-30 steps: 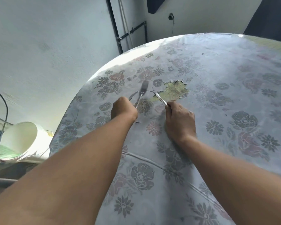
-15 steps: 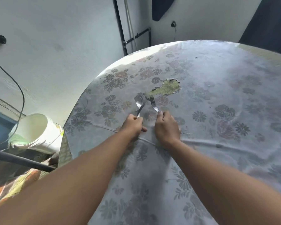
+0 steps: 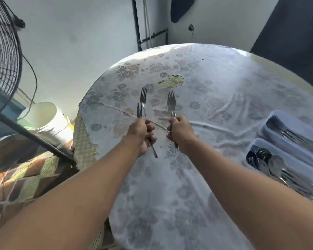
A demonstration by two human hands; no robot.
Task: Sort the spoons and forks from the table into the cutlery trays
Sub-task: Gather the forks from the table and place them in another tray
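My left hand [image 3: 142, 134] grips two steel forks [image 3: 142, 103] by their handles, tines pointing away, lifted above the floral tablecloth [image 3: 170, 186]. My right hand [image 3: 179, 131] grips one or two forks [image 3: 171, 103] the same way; the tines overlap. At the right edge stand two pale blue cutlery trays: the far tray [image 3: 271, 123] holds forks, the near tray [image 3: 253, 147] holds spoons and other cutlery. Both hands are left of the trays.
The round table's left edge drops off near a white bucket [image 3: 43, 116] on the floor. A black fan [image 3: 2, 51] and its pole stand at the far left. A torn patch [image 3: 172, 83] shows in the cloth beyond the forks.
Both hands lifted the forks off the table and drew back toward me. The view swung right, bringing the two trays into sight.
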